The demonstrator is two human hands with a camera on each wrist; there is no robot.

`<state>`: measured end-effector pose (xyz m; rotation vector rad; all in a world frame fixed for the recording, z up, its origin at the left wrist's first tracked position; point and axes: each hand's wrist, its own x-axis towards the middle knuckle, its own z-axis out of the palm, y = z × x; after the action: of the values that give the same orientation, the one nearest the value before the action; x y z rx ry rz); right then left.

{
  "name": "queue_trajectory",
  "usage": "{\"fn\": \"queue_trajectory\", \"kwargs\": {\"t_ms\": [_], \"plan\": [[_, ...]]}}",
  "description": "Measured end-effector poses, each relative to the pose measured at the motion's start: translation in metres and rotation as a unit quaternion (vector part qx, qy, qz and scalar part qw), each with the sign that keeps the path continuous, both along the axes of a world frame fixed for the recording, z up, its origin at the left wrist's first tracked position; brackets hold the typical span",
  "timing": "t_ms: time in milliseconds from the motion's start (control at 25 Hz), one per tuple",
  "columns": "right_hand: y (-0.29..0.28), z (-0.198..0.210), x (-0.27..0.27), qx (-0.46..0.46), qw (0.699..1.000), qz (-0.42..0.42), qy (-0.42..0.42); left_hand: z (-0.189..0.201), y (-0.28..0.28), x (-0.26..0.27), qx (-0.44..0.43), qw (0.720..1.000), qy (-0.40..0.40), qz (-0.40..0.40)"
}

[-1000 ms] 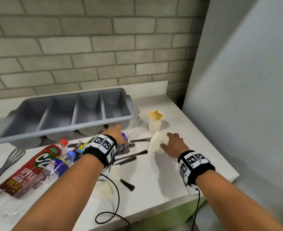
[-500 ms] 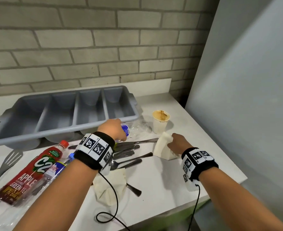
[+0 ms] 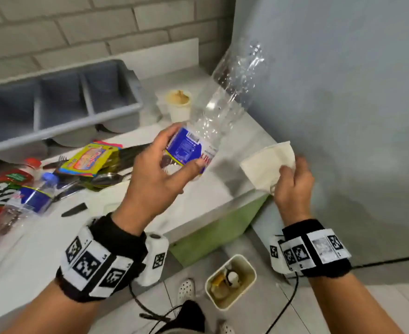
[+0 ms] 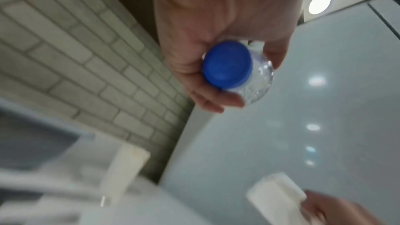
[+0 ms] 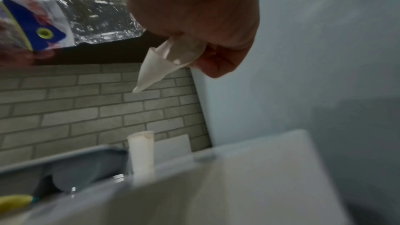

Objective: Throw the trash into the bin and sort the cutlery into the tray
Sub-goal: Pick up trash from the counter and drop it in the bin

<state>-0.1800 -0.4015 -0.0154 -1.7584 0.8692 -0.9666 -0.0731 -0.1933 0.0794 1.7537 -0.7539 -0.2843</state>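
My left hand (image 3: 167, 162) grips a clear empty water bottle (image 3: 225, 102) by its blue-labelled top end, lifted above the table's right corner with its base tilted up and to the right. In the left wrist view the bottle's blue cap (image 4: 227, 67) sits inside my fingers. My right hand (image 3: 292, 179) pinches a folded white napkin (image 3: 266, 165) off the table's right edge. The small cream bin (image 3: 232, 280) stands on the floor below, with trash in it. The grey cutlery tray (image 3: 61, 112) lies at the back of the white table (image 3: 198, 194), its visible compartments holding nothing.
A used paper cup (image 3: 178, 104) stands by the tray's right end. A yellow snack wrapper (image 3: 90, 157), spoons (image 3: 107, 179), a fork, a black knife (image 3: 74, 209), another water bottle (image 3: 32, 196) and a red C2 bottle (image 3: 1, 189) lie left. A grey wall (image 3: 343, 116) closes the right.
My left hand lifted the water bottle off the table and swung it right. My right hand raised the napkin and carried it past the table's edge. The view dropped, revealing the bin.
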Motion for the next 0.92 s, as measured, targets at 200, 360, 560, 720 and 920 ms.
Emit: {"fn": "queue_trajectory", "kwargs": {"t_ms": [200,360,560,720,920], "plan": [[-0.005,-0.098,-0.109,0.078,0.989,-0.05,0.114,-0.122,-0.003,-0.101,0.075,0.986,0.113,-0.097],[0.021,-0.181,-0.161,0.177,0.951,-0.032,0.253,-0.229,0.005,-0.142,0.299,0.93,0.191,-0.101],[0.06,-0.286,-0.17,0.293,0.894,-0.057,0.332,-0.344,0.002,-0.135,0.486,0.814,0.317,-0.015],[0.073,-0.393,-0.153,0.354,0.856,-0.052,0.374,-0.449,-0.023,-0.122,0.527,0.776,0.346,-0.009],[0.069,-0.51,-0.133,0.375,0.831,-0.065,0.405,-0.595,-0.054,-0.118,0.523,0.767,0.366,-0.059]]}}
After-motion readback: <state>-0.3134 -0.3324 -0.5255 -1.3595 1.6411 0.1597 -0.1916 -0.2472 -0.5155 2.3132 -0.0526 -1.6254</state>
